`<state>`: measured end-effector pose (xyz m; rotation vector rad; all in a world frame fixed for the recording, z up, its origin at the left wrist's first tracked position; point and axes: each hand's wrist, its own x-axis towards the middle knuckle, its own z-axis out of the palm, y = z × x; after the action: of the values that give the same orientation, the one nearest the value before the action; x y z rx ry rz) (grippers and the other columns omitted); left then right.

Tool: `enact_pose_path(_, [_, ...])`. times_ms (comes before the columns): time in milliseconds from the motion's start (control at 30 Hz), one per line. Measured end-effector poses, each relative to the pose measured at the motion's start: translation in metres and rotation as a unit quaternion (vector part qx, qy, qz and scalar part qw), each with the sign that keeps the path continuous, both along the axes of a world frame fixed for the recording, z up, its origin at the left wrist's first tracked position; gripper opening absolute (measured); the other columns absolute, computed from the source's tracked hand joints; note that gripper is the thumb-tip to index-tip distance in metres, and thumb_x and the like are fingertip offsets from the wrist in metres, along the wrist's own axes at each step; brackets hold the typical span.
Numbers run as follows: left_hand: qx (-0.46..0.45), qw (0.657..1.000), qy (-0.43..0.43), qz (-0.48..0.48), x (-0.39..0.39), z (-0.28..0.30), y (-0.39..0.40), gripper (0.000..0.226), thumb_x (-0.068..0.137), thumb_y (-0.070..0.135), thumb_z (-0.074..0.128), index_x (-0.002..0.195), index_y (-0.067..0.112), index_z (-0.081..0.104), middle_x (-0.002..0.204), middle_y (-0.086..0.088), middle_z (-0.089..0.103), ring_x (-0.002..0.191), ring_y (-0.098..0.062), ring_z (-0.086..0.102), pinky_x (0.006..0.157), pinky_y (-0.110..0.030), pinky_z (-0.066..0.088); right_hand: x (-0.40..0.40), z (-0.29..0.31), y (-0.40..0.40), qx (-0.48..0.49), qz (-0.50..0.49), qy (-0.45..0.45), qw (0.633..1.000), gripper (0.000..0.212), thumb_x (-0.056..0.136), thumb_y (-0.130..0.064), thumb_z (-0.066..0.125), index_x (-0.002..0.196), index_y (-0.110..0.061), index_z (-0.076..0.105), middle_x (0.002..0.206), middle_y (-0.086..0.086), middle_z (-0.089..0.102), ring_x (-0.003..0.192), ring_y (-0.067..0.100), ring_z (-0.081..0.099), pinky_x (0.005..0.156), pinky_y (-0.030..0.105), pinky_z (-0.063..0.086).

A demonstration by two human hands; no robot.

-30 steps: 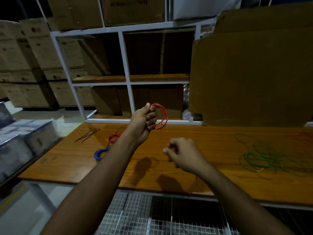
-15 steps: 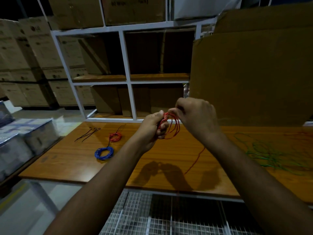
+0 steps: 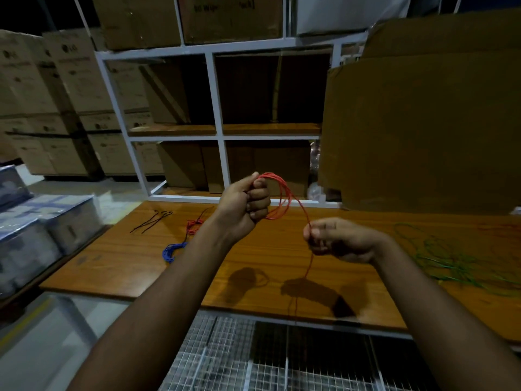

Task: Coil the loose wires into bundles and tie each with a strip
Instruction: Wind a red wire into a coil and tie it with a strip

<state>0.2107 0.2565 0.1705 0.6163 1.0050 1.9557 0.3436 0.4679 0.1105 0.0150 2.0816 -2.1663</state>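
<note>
Red wire being coiled above a wooden workbench (image 3: 282, 249) in a dim storeroom.

Behind the bench stand a white shelf frame (image 3: 217, 131), stacked cartons (image 3: 70, 88) and a leaning cardboard sheet (image 3: 423, 131). On the bench lie black strips (image 3: 150, 221), a small red bundle (image 3: 193, 224), a blue bundle (image 3: 170, 251) and loose green wire (image 3: 445, 258). The left hand (image 3: 245, 206) is fisted around the red wire coil (image 3: 280, 197); the right hand (image 3: 338, 239), fingers curled, pinches the coil's trailing end, which hangs past the bench edge.
</note>
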Motion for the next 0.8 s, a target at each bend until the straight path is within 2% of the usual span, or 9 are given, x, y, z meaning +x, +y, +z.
enact_pose_path(67, [0.004, 1.000, 0.005, 0.020, -0.004, 0.004, 0.000, 0.036, 0.106, 0.032, 0.033, 0.075, 0.019, 0.046, 0.057, 0.009, 0.031, 0.046, -0.006, 0.023, 0.046, -0.021, 0.014, 0.006, -0.020, 0.000, -0.068, 0.011, -0.012, 0.998, 0.037, 0.080, -0.021, 0.079, 0.110, -0.004, 0.064, 0.089, 0.008, 0.062, 0.082, 0.020, 0.061, 0.085, 0.041, 0.052])
enact_pose_path(133, [0.001, 0.999, 0.011, 0.030, -0.005, 0.005, 0.002, 0.036, 0.107, 0.032, 0.033, 0.077, 0.018, 0.047, 0.057, 0.009, 0.032, 0.046, -0.006, 0.024, 0.046, -0.021, 0.015, 0.005, -0.031, -0.011, -0.119, -0.054, -0.007, 0.991, 0.035, 0.082, -0.011, 0.077, 0.112, 0.000, 0.063, 0.090, 0.012, 0.062, 0.084, 0.024, 0.064, 0.091, 0.052, 0.054])
enact_pose_path(267, [-0.016, 0.999, 0.035, 0.031, -0.007, 0.006, 0.009, 0.035, 0.107, 0.032, 0.033, 0.078, 0.018, 0.048, 0.058, 0.008, 0.032, 0.047, -0.006, 0.024, 0.047, -0.021, 0.015, -0.004, -0.029, -0.044, 0.007, -0.282, 0.031, 0.959, 0.013, 0.096, -0.017, 0.061, 0.101, -0.005, 0.062, 0.080, 0.013, 0.063, 0.065, 0.022, 0.068, 0.064, 0.043, 0.061])
enact_pose_path(433, [-0.063, 0.995, 0.073, 0.003, -0.005, 0.002, 0.010, 0.037, 0.107, 0.034, 0.033, 0.077, 0.018, 0.047, 0.058, 0.007, 0.031, 0.047, -0.006, 0.025, 0.045, -0.020, 0.018, -0.008, -0.008, -0.047, 0.137, -0.437, 0.089, 0.884, 0.024, 0.099, -0.031, 0.058, 0.087, -0.012, 0.068, 0.062, 0.009, 0.062, 0.047, 0.016, 0.057, 0.045, 0.027, 0.047])
enact_pose_path(500, [-0.049, 0.997, 0.050, -0.014, -0.006, 0.003, 0.008, 0.038, 0.107, 0.036, 0.033, 0.076, 0.018, 0.048, 0.057, 0.008, 0.030, 0.046, -0.006, 0.025, 0.045, -0.020, 0.018, -0.008, -0.005, -0.039, 0.199, -0.426, 0.054, 0.881, 0.027, 0.099, -0.034, 0.057, 0.086, -0.014, 0.069, 0.064, 0.006, 0.061, 0.047, 0.013, 0.052, 0.041, 0.024, 0.040])
enact_pose_path(567, [-0.026, 0.999, 0.019, -0.026, -0.009, 0.006, 0.005, 0.039, 0.106, 0.036, 0.034, 0.074, 0.019, 0.048, 0.056, 0.008, 0.030, 0.046, -0.006, 0.024, 0.045, -0.020, 0.017, -0.007, -0.012, -0.032, 0.206, -0.361, -0.002, 0.910, 0.031, 0.099, -0.039, 0.055, 0.090, -0.015, 0.071, 0.067, 0.003, 0.060, 0.050, 0.010, 0.047, 0.042, 0.022, 0.035])
enact_pose_path(667, [0.008, 0.999, -0.039, -0.026, -0.014, 0.007, 0.001, 0.040, 0.106, 0.035, 0.034, 0.072, 0.019, 0.048, 0.054, 0.009, 0.030, 0.044, -0.006, 0.024, 0.043, -0.020, 0.017, -0.004, -0.036, -0.024, 0.058, -0.191, -0.061, 0.978, 0.032, 0.100, -0.035, 0.053, 0.106, -0.011, 0.074, 0.076, -0.001, 0.061, 0.057, 0.008, 0.043, 0.052, 0.022, 0.035])
enact_pose_path(733, [0.036, 0.996, -0.078, -0.015, -0.017, 0.007, -0.001, 0.041, 0.106, 0.035, 0.034, 0.071, 0.019, 0.047, 0.054, 0.009, 0.031, 0.043, -0.005, 0.024, 0.043, -0.019, 0.017, 0.000, -0.052, -0.024, -0.038, -0.112, -0.061, 0.991, 0.026, 0.099, -0.015, 0.055, 0.120, -0.008, 0.069, 0.085, 0.001, 0.062, 0.067, 0.010, 0.048, 0.061, 0.023, 0.041])
enact_pose_path(800, [0.054, 0.995, -0.087, 0.014, -0.021, 0.007, -0.001, 0.042, 0.107, 0.034, 0.033, 0.071, 0.019, 0.047, 0.053, 0.009, 0.032, 0.042, -0.005, 0.025, 0.043, -0.019, 0.017, 0.002, -0.063, -0.035, -0.089, -0.105, -0.064, 0.988, 0.029, 0.096, -0.001, 0.055, 0.124, -0.001, 0.063, 0.091, 0.008, 0.064, 0.079, 0.016, 0.061, 0.070, 0.027, 0.052])
